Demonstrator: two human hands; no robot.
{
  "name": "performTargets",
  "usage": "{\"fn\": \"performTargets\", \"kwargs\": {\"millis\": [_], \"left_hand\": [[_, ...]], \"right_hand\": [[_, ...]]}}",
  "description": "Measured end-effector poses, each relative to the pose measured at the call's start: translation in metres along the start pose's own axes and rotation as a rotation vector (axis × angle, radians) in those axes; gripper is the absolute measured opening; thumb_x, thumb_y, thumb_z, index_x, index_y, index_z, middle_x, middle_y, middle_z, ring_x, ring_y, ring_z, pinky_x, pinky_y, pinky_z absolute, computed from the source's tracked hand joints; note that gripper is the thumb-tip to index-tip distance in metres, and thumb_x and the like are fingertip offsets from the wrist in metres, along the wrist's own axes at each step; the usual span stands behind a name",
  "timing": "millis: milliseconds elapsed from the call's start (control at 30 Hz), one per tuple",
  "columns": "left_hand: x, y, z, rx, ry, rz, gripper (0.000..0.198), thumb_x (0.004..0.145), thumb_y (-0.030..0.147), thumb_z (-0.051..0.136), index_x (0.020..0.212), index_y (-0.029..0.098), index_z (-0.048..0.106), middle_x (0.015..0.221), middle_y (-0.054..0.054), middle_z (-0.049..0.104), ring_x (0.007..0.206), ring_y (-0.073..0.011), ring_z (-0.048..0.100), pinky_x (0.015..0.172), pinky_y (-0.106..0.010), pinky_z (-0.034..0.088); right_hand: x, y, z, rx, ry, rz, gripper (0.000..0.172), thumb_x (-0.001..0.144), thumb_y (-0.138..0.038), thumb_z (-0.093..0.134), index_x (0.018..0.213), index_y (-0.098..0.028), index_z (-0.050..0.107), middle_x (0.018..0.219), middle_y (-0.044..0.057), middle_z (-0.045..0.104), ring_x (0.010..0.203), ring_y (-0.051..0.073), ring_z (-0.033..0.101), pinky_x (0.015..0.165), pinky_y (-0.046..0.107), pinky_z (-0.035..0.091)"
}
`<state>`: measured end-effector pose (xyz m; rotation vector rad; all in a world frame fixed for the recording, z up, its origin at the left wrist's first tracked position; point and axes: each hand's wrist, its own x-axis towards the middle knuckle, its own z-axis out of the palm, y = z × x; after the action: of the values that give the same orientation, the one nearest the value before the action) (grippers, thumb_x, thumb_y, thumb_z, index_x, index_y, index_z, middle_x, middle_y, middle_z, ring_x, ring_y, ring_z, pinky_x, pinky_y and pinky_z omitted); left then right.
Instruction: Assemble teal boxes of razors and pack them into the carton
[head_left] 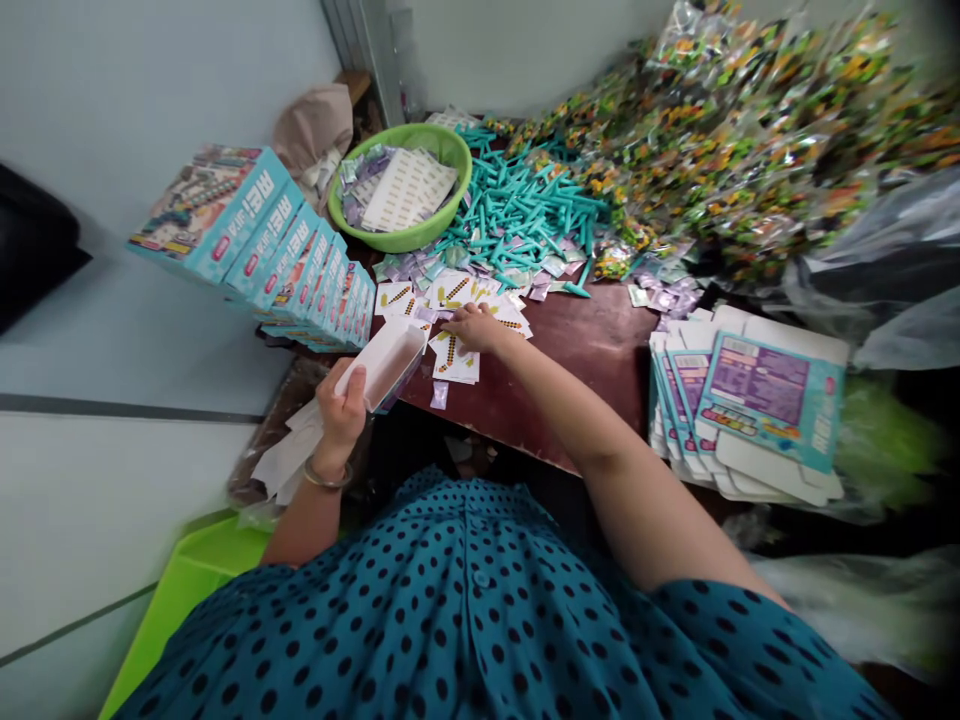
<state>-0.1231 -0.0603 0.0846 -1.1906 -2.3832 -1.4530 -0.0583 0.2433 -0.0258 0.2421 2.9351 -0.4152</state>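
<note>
My left hand (343, 405) is closed round a small open carton (395, 362), tilted so that its pale inside faces up; its visible interior looks bare. Over the table my right hand (474, 328) reaches onto a spread of printed picture cards (454, 362), its fingers bent down at them. Whether a card is pinched between those fingertips cannot be made out. The cards show yellow and black figures on white. Close to the table edge lies a small purple sachet (439, 395).
At left stands a tall stack of blue printed boxes (259, 235). Behind the cards are a green basin (405, 240) of packets and a heap of teal sticks (525, 205). Bagged colourful pieces (720, 140) pile up at back right. Flattened cartons (772, 395) lie at right.
</note>
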Motion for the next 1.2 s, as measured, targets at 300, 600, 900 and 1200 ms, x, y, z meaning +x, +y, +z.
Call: {"fn": "performTargets", "kwargs": {"millis": [300,600,900,1200], "left_hand": [[-0.002,-0.011,0.0,-0.041,0.009,-0.107,0.041,0.102,0.053,0.052,0.083,0.019,0.065,0.076,-0.002,0.063,0.073,-0.0164,0.059,0.07,-0.03,0.048],[0.011,-0.012,0.013,-0.111,-0.006,-0.086,0.053,0.102,0.064,0.043,0.069,0.024,0.056,0.065,0.0,0.046,0.061,-0.0171,0.046,0.06,-0.035,0.042],[0.009,-0.023,0.002,-0.014,0.103,-0.056,0.053,0.104,0.058,0.042,0.076,0.019,0.064,0.069,-0.002,0.056,0.068,-0.0163,0.053,0.067,-0.033,0.047],[0.0,0.004,0.025,0.063,-0.117,0.252,0.039,0.107,0.04,0.042,0.106,0.017,0.073,0.1,-0.012,0.075,0.098,-0.0232,0.069,0.091,-0.038,0.053]], "right_hand": [[-0.036,0.013,-0.032,0.479,0.231,0.037,0.025,0.098,-0.038,0.065,0.095,-0.016,0.077,0.087,0.007,0.075,0.083,0.022,0.067,0.082,0.035,0.052],[-0.068,-0.08,-0.117,0.38,0.54,-0.499,0.041,0.106,-0.054,0.049,0.107,-0.024,0.077,0.108,0.004,0.073,0.114,0.025,0.065,0.11,0.051,0.043],[-0.117,-0.098,0.059,0.269,0.32,-0.318,0.057,0.1,-0.05,0.058,0.144,-0.012,0.059,0.15,0.021,0.057,0.145,0.036,0.046,0.119,0.057,0.041],[-0.168,-0.102,0.011,0.573,0.81,-0.165,0.035,0.106,-0.023,0.045,0.129,-0.026,0.072,0.119,0.01,0.076,0.109,0.021,0.071,0.094,0.04,0.061]]}}
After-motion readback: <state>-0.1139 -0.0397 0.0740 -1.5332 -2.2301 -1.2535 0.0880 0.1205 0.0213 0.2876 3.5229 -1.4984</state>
